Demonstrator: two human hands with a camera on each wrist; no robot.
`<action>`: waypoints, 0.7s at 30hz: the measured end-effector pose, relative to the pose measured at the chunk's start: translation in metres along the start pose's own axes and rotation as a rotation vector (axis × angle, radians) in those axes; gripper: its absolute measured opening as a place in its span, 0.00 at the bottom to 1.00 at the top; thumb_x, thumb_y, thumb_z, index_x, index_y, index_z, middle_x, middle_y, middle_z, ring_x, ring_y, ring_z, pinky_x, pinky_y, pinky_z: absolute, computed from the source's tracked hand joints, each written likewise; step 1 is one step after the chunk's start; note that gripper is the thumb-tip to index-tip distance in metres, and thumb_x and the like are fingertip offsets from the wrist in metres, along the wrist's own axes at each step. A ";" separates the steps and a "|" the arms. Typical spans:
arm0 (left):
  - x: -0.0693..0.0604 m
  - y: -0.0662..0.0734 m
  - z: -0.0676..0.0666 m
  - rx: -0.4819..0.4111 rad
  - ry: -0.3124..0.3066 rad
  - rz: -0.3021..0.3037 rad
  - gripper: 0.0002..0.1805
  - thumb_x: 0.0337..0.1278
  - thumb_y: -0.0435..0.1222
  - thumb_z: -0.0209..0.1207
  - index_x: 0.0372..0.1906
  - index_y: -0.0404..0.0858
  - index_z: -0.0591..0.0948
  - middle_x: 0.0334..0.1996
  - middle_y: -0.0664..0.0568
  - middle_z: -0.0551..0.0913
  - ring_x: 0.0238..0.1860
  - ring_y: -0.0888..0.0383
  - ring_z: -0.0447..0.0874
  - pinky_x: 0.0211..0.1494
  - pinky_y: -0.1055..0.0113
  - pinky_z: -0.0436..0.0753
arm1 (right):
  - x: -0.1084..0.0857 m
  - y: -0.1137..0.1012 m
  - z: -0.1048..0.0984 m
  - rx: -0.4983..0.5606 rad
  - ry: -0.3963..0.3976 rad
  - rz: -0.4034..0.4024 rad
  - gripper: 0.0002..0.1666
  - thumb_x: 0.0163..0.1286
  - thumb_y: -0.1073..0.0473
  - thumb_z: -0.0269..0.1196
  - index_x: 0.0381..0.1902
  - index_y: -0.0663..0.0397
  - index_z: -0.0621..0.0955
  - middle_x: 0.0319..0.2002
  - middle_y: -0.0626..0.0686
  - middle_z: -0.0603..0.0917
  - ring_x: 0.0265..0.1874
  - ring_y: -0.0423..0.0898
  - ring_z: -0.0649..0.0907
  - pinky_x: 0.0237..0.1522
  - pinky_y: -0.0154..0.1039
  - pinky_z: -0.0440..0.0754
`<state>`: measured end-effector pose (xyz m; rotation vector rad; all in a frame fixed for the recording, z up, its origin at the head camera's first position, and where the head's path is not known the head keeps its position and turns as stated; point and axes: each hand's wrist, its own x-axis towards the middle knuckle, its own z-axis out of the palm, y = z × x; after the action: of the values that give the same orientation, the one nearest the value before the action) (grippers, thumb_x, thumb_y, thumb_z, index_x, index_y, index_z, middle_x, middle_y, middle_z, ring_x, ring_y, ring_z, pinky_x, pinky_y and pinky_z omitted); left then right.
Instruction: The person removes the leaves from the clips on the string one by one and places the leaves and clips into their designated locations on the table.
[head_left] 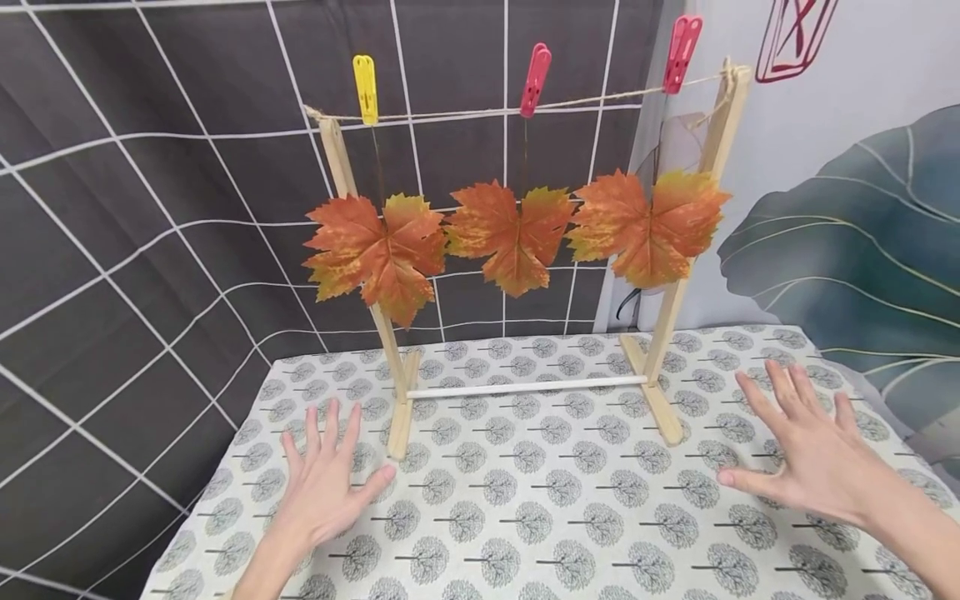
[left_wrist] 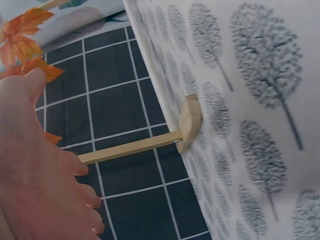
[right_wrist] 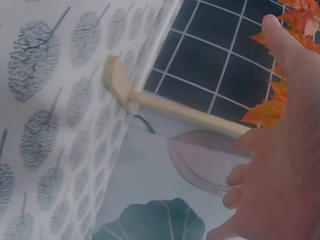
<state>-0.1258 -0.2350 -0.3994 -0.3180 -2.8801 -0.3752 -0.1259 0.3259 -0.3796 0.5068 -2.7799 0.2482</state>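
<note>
In the head view my left hand (head_left: 322, 487) is spread with straight fingers over the table, left of a small wooden rack (head_left: 662, 333). My right hand (head_left: 817, 454) is likewise spread, to the rack's right. Both hold nothing. A string (head_left: 465, 113) runs between the rack's post tops. On it, a yellow clothespin (head_left: 365, 90) holds the left orange leaf (head_left: 382, 250), a red clothespin (head_left: 536, 79) the middle leaf (head_left: 513, 233), and another red clothespin (head_left: 682, 54) the right leaf (head_left: 648, 225). The wrist views show each hand apart from the rack's wooden feet.
A white rod (head_left: 525, 387) joins the rack's feet low down. The tablecloth (head_left: 480, 550) has a grey tree print. Behind hangs a dark cloth (head_left: 150, 250) with white grid lines, and at the right a pale curtain (head_left: 847, 150) with large leaf shapes.
</note>
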 end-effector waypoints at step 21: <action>0.096 0.063 -0.111 -0.735 0.587 0.058 0.12 0.60 0.27 0.63 0.49 0.29 0.85 0.40 0.42 0.88 0.30 0.63 0.88 0.23 0.71 0.82 | 0.131 -0.072 -0.108 0.315 0.491 -0.470 0.40 0.69 0.39 0.63 0.68 0.61 0.74 0.48 0.46 0.87 0.34 0.21 0.81 0.29 0.23 0.79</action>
<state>-0.1814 -0.1877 -0.2574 -0.3293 -2.0654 -1.2709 -0.1875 0.2416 -0.2273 1.0006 -2.0846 0.6087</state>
